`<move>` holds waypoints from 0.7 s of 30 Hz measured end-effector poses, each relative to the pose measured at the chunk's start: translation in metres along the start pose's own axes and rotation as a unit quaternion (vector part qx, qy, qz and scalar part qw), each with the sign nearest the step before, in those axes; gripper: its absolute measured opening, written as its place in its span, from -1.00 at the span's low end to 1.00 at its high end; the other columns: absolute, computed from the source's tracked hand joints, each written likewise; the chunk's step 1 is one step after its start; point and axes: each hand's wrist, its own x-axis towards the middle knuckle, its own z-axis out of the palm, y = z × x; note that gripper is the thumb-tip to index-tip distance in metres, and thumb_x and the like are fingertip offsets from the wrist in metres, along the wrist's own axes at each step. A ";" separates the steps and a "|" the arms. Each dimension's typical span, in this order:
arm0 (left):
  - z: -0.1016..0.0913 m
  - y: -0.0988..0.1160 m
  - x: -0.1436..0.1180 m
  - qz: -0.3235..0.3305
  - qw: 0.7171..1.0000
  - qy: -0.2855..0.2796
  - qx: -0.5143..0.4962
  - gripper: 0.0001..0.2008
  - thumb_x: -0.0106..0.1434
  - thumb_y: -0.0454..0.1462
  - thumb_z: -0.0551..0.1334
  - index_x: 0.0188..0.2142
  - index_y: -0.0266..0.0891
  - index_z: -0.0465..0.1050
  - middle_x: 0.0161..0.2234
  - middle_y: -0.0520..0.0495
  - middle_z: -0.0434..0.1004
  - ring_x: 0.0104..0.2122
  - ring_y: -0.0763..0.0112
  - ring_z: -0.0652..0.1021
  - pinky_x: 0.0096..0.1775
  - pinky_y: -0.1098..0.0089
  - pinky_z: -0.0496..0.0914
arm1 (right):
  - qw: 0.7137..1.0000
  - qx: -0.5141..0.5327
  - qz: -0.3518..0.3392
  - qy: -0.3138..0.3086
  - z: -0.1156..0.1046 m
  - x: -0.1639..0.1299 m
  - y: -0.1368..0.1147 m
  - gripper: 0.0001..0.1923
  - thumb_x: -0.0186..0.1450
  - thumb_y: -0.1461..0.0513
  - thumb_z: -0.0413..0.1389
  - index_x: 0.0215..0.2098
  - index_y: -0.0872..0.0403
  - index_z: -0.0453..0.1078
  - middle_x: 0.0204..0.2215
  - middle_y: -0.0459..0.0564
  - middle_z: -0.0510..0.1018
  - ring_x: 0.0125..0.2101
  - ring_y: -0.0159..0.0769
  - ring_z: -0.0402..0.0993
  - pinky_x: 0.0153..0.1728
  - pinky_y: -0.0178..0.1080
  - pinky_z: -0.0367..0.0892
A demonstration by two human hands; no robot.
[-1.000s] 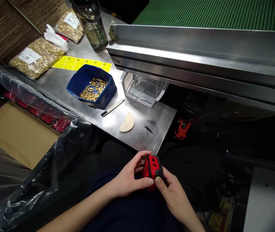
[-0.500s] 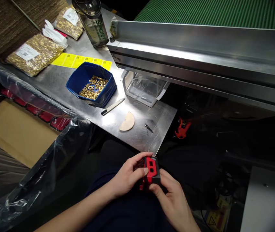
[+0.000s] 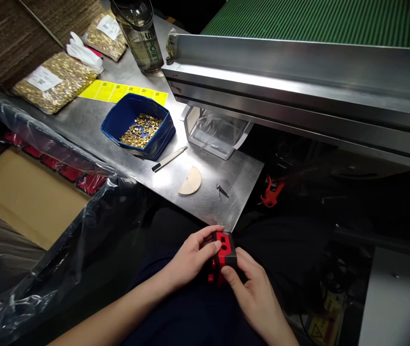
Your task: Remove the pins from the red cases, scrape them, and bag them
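A red and black plastic housing [image 3: 228, 248] with a square and a round opening in its face is held over my lap, just off the table's corner. My left hand [image 3: 193, 254] grips its left side, thumb on the red face and fingers along the far edge. Around the right side and near end, my right hand [image 3: 251, 286] is closed, its thumb on the near edge. The fingers' undersides are hidden. On the metal table [image 3: 212, 216] ahead lie a nail clipper [image 3: 222, 191], a pale half-round disc [image 3: 191, 181] and a white pen-like tool [image 3: 169, 159].
A blue bin [image 3: 136, 125] holds small brass pieces. Behind it are a yellow label strip [image 3: 118, 92], bags of brass parts [image 3: 56, 79] and a bottle [image 3: 142, 41]. A metal conveyor rail [image 3: 298, 91] overhangs a clear tray [image 3: 217, 134]. At left, a plastic-lined box [image 3: 28, 192] holds red parts.
The housing has tilted and shifted slightly up and left in my hands. My left thumb has slid a little up its red face. Both hands keep their hold.
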 end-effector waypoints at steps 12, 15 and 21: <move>-0.007 -0.022 0.018 -0.015 0.998 0.049 -0.035 -0.60 0.47 -0.03 0.17 0.16 -0.17 0.47 0.00 -0.11 0.62 0.00 0.13 0.58 0.10 0.18 0.41 | 0.997 0.035 0.060 -0.018 0.001 0.005 0.023 -0.60 0.49 -0.07 0.03 -0.01 0.00 0.54 -0.26 -0.03 0.61 -0.25 -0.18 0.51 -0.16 -0.23 0.38; -0.008 -0.019 0.016 0.018 0.999 0.025 -0.027 -0.63 0.48 -0.05 0.17 0.18 -0.09 0.48 0.19 -0.08 0.50 0.20 0.13 0.45 0.26 0.18 0.26 | 0.994 0.095 0.056 0.005 0.005 0.007 0.027 -0.59 0.48 -0.06 0.05 -0.07 0.04 0.57 -0.30 -0.03 0.62 -0.26 -0.19 0.50 -0.13 -0.22 0.37; -0.009 -0.013 0.009 0.090 0.995 -0.033 -0.006 -0.50 0.45 -0.04 0.23 0.30 -0.09 0.33 0.30 -0.11 0.37 0.29 0.07 0.35 0.32 0.15 0.17 | 0.892 0.420 0.142 0.089 0.012 0.018 0.028 -0.67 0.41 -0.01 0.20 -0.15 0.06 0.61 -0.28 -0.05 0.66 -0.38 -0.33 0.47 -0.35 -0.33 0.37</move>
